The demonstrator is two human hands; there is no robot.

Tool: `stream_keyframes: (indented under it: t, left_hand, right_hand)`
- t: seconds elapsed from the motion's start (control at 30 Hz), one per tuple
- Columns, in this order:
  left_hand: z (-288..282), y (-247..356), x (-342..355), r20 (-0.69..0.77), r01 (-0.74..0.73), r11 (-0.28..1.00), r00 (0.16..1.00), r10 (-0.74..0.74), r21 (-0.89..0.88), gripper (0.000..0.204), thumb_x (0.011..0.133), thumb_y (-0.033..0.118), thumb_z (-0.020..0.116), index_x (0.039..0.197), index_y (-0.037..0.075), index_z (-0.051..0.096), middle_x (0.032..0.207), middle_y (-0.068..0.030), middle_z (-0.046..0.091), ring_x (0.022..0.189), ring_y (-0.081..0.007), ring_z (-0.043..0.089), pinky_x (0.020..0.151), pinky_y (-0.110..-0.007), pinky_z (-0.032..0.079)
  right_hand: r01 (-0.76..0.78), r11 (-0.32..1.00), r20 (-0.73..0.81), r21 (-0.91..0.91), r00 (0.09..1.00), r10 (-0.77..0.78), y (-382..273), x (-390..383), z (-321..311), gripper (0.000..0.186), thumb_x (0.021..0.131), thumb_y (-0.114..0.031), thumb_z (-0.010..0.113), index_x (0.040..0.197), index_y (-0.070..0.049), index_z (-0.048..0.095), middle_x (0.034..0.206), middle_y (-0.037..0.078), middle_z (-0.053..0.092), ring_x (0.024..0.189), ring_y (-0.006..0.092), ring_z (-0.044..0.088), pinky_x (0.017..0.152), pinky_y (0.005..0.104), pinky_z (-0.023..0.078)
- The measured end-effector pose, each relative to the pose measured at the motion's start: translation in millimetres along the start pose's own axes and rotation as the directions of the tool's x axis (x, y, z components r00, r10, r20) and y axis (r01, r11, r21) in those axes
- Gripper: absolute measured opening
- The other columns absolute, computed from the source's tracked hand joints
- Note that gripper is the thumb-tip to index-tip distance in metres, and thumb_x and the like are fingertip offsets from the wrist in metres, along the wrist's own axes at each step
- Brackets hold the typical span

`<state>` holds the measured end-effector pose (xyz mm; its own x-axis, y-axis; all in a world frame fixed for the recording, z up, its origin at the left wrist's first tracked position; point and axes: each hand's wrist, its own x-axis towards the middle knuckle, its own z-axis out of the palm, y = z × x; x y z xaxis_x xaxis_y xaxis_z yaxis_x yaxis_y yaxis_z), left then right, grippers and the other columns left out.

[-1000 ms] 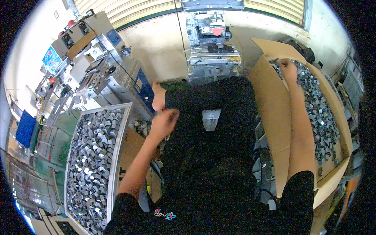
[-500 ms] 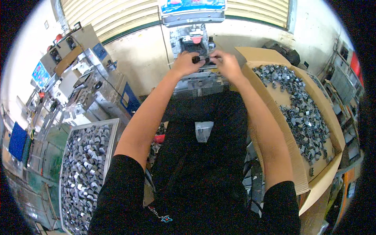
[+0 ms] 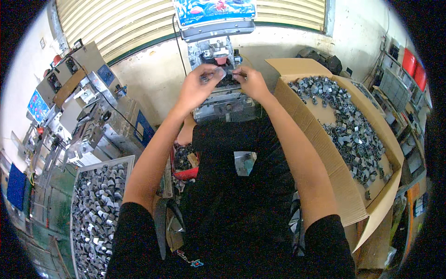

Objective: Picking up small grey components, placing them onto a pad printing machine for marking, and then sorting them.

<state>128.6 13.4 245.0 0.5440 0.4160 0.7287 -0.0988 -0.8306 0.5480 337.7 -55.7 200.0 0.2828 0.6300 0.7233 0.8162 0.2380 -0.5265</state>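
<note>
My left hand point(image 3: 197, 88) is raised in front of a bench machine point(image 3: 227, 104), its fingers closed on a small light-grey cap-like piece point(image 3: 220, 73). Just to the right, my right hand point(image 3: 253, 83) is closed with thumb and fingertips together near that piece; whatever is in the pinch is too small to make out. A narrow gap separates the two hands. Behind them the machine carries a red pad point(image 3: 220, 60) above its dark bed, which my hands partly hide.
On my right stands an open cardboard box point(image 3: 320, 158) with many small dark pieces. A tray point(image 3: 131, 169) of grey pieces lies at my left. Further left are more machines point(image 3: 104, 116). A blue panel point(image 3: 213, 13) tops the machine ahead. A red container point(image 3: 186, 175) shows beside my lap.
My hands have drawn slightly apart, and a light-grey piece now shows in the left where a dark part showed before. The whole view has shifted a little.
</note>
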Motion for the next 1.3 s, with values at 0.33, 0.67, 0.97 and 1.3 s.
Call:
stream_keyframes:
  t: [0.33,0.67,0.97,1.3]
  left_hand:
    - [-182,126,-171,-0.178,0.108,0.967,0.982,-0.067,0.231,0.029,0.089,0.012,0.07,0.116,0.001,0.067,0.107,-0.0051,0.069,0.095,-0.0132,0.059,0.086,-0.028,0.046]
    - [-282,190,-299,-0.563,0.426,0.833,0.808,-0.175,0.353,0.029,0.094,0.016,0.066,0.118,0.0,0.066,0.107,-0.0041,0.067,0.098,-0.0107,0.058,0.09,-0.027,0.044]
    - [-318,219,-362,-0.728,0.586,0.603,0.685,-0.012,0.542,0.032,0.092,0.021,0.07,0.119,0.004,0.069,0.097,-0.0068,0.071,0.086,-0.0099,0.062,0.072,-0.026,0.049]
    - [-352,217,-441,-0.811,0.774,0.333,0.583,-0.046,0.538,0.038,0.085,0.026,0.073,0.115,0.004,0.069,0.103,-0.0127,0.073,0.089,-0.0224,0.068,0.08,-0.035,0.052]
  right_hand:
    - [0.004,0.992,0.056,-0.128,0.998,0.003,-1,18,22,0.016,0.087,-0.021,0.072,0.101,-0.014,0.072,0.1,0.013,0.073,0.093,0.0338,0.07,0.08,0.0432,0.054]
    - [0.131,0.968,0.241,-0.214,0.967,-0.078,13,24,13,0.024,0.091,-0.031,0.067,0.105,-0.012,0.07,0.107,0.016,0.071,0.1,0.0371,0.068,0.086,0.0439,0.053]
    - [0.15,0.913,0.233,-0.379,0.971,-0.063,-17,-21,18,0.048,0.103,-0.047,0.043,0.14,-0.019,0.053,0.13,0.021,0.062,0.119,0.0426,0.058,0.1,0.0487,0.046]
    - [0.331,0.798,0.07,-0.504,0.936,-0.344,7,-77,29,0.052,0.104,-0.03,0.047,0.15,-0.006,0.039,0.149,0.019,0.045,0.137,0.042,0.04,0.115,0.0482,0.032]
